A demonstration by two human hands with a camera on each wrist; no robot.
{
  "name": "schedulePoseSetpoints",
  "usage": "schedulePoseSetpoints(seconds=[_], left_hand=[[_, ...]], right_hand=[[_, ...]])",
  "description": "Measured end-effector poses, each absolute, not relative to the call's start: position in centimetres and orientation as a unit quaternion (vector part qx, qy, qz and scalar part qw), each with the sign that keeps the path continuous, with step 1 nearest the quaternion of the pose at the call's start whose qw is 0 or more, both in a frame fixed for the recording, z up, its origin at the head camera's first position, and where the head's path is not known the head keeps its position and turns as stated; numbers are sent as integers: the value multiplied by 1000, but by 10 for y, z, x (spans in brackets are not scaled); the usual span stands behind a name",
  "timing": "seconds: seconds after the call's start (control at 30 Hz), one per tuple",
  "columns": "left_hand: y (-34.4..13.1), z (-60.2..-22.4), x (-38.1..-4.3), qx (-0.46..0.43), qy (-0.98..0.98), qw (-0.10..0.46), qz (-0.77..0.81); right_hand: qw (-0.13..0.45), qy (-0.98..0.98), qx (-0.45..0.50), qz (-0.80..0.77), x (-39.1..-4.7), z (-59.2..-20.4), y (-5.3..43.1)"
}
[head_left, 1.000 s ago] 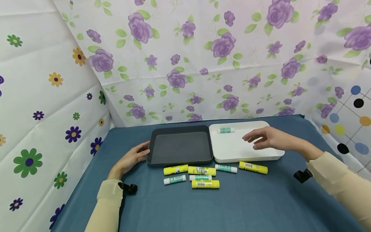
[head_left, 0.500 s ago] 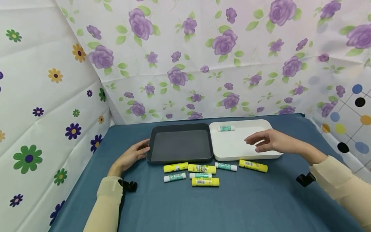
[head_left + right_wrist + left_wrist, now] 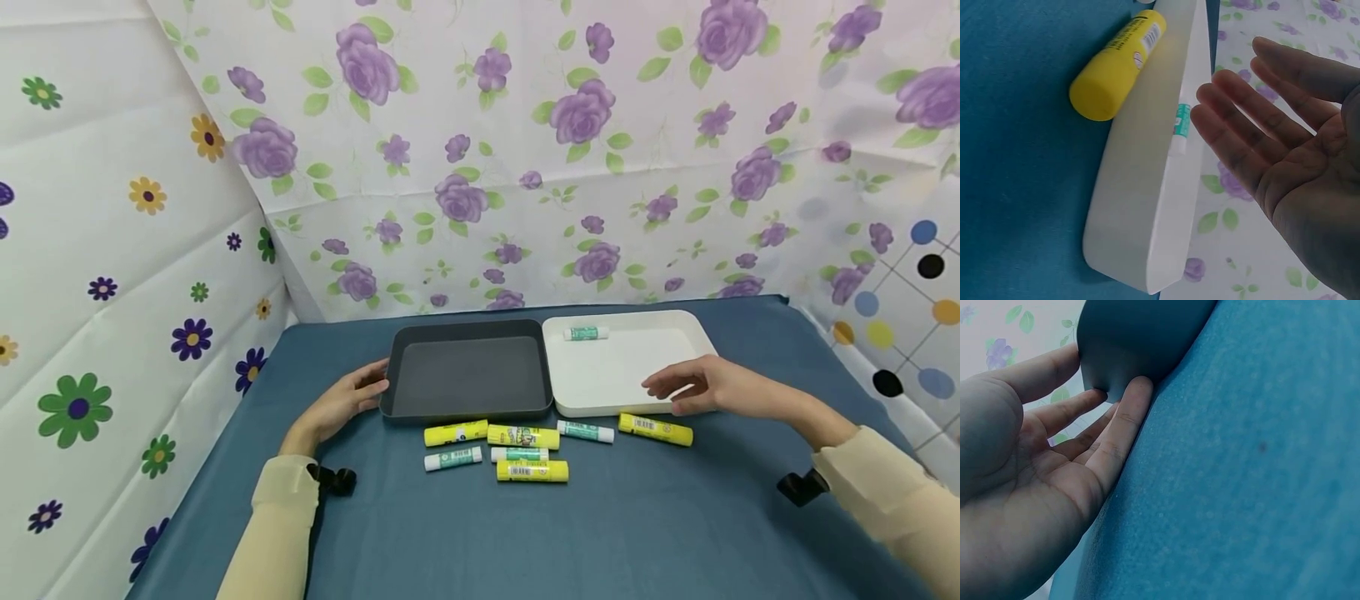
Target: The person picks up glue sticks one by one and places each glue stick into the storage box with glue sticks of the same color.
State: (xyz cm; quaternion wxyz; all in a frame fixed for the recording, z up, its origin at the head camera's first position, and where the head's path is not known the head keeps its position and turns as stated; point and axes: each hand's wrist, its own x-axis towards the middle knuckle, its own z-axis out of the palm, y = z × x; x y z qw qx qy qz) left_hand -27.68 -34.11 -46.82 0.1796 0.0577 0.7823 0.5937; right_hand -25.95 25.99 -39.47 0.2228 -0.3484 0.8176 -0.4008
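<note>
My left hand (image 3: pixel 339 408) touches the left end of a dark grey tray (image 3: pixel 472 379), its fingers fairly straight along the outer wall. In the left wrist view, the fingertips (image 3: pixel 1140 387) meet the tray's corner low by the cloth. My right hand (image 3: pixel 708 387) hovers over the front right part of a white tray (image 3: pixel 618 367), fingers relaxed and holding nothing. A green-and-white glue stick (image 3: pixel 586 333) lies at the back left inside that tray. The nearest item outside it is a yellow glue stick (image 3: pixel 656 430) against its front side, also plain in the right wrist view.
In front of the trays lie more yellow glue sticks (image 3: pixel 532 472) and several green-and-white ones (image 3: pixel 453 458), loosely grouped. A blue cloth (image 3: pixel 600 533) covers the table. Flowered sheets (image 3: pixel 480 167) hang behind and at the sides.
My right hand has moved a little right and toward me over the white tray. The left hand stays at the dark tray. The glue sticks keep their places.
</note>
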Motion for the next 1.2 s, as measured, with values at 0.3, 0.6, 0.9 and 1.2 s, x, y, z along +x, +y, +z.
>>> schedulePoseSetpoints(seconds=[0.3, 0.6, 0.9, 1.2], left_hand=[[-340, -471, -278, 59, 780, 181, 596], [-341, -473, -279, 55, 783, 181, 593], [-340, -473, -280, 74, 779, 182, 596], [-342, -472, -279, 56, 785, 175, 592]], right_hand=[[236, 807, -343, -420, -250, -405, 264], [246, 801, -335, -431, -244, -415, 269], [229, 832, -322, -389, -239, -423, 267], [217, 846, -323, -365, -235, -422, 261]])
